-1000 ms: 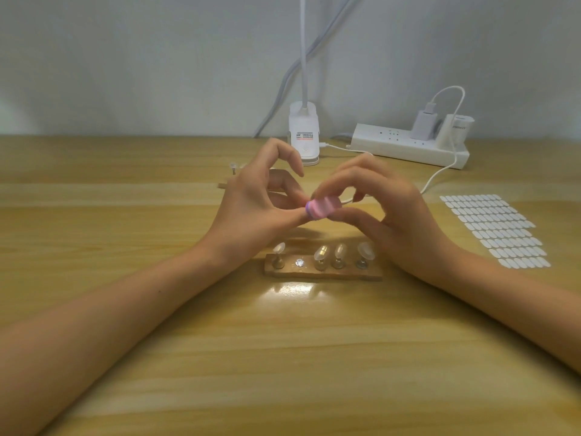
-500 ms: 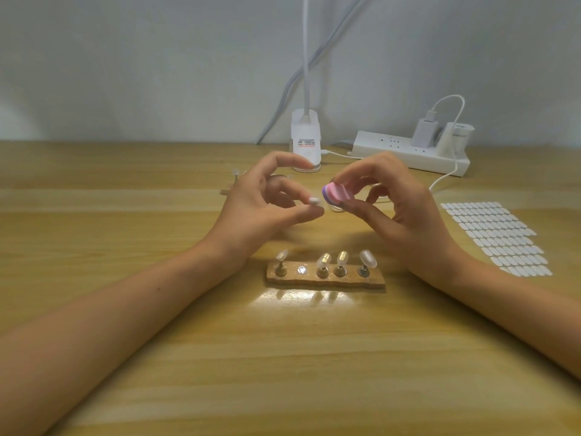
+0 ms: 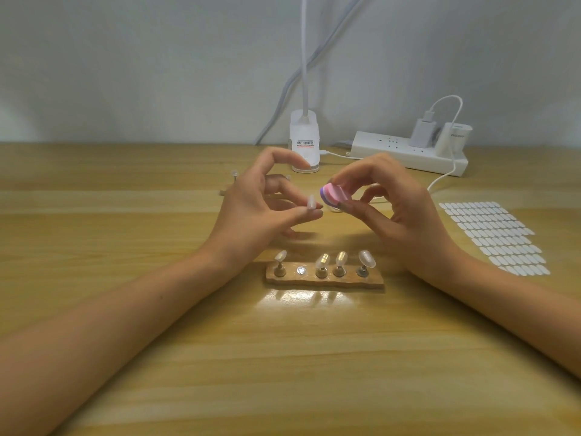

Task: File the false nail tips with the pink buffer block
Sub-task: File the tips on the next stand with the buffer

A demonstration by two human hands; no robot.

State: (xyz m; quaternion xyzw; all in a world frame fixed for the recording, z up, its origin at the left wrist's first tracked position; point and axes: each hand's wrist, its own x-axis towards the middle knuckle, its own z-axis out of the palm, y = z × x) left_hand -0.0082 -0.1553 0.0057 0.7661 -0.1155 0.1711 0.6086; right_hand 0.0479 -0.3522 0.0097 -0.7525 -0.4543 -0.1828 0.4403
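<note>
Head view of a wooden table [image 3: 283, 357], with both hands raised above its centre.

Left hand [image 3: 251, 209], centre-left: it pinches one false nail tip [image 3: 311, 203] at the fingertips, between the thumb and a finger lying behind it. The index finger arches high and clear of the pinch. The tip stands nearly upright, with its long axis vertical and its free end pointing to the top of the frame. What carries the tip below the pinch is hidden by the thumb.

Right hand [image 3: 399, 215], centre-right: it grips the pink buffer block [image 3: 334, 194] narrowly, with the index finger curled over the top and the thumb beneath. The other fingers are folded behind. The block shows pink and purple layers. Its long axis runs roughly left to right and is tilted, and its rounded end is turned left towards the nail tip. That end lies just beside the tip, and contact cannot be confirmed.

Below the hands lies a wooden holder strip [image 3: 323, 280], its long axis left to right. It carries four more nail tips on small stands [image 3: 322, 261], each leaning slightly. One bare metal disc [image 3: 301, 270] sits second from the left.

At right, a sheet of white oval adhesive tabs [image 3: 493, 234] lies flat. At the rear edge stand a white clamp lamp base [image 3: 304, 143] and a white power strip [image 3: 405, 152] with a charger [image 3: 423, 133] plugged in.
</note>
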